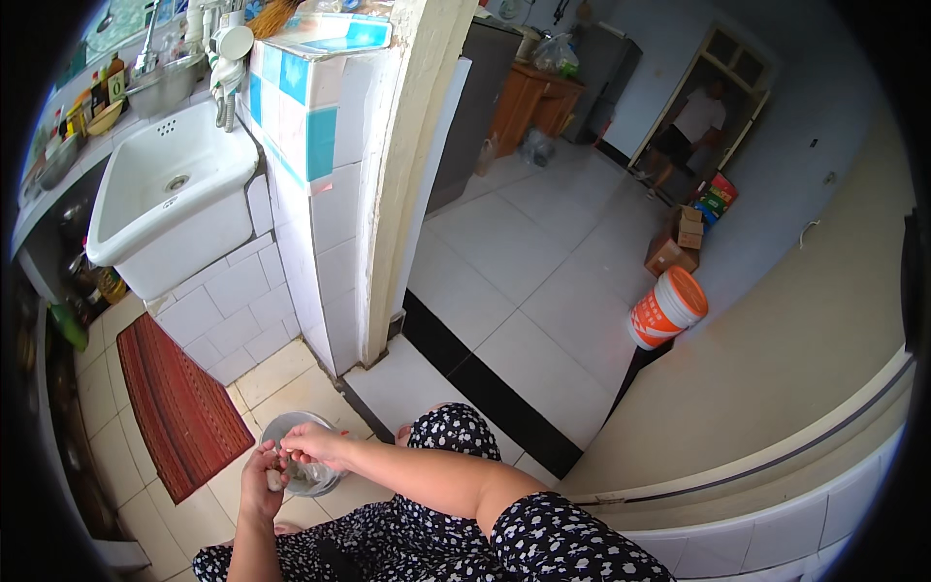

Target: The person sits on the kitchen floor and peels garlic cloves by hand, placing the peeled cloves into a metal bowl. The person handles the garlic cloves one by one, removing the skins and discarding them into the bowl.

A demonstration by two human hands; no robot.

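Note:
My left hand (pixel 262 478) is closed around a small whitish, rounded thing (pixel 275 479), perhaps a garlic bulb; its kind is hard to tell. Close beside it on the right, my right hand (pixel 309 445) has its fingertips pinched near the top of that thing. Whether a small piece lies between those fingertips cannot be made out. Both hands are over the near left part of a round grey bin (pixel 331 486) on the tiled floor. A clear plastic bag (pixel 314 471) lines or lies in the bin, partly hidden by the hands.
A striped red mat (pixel 182 407) lies left of the bin, below a white ceramic sink (pixel 174 196). A tiled wall end (pixel 338 254) and door frame stand ahead. Beyond the doorway are an orange-and-white bucket (pixel 668 307), cardboard boxes (pixel 670 251) and a person (pixel 698 120) in the far door.

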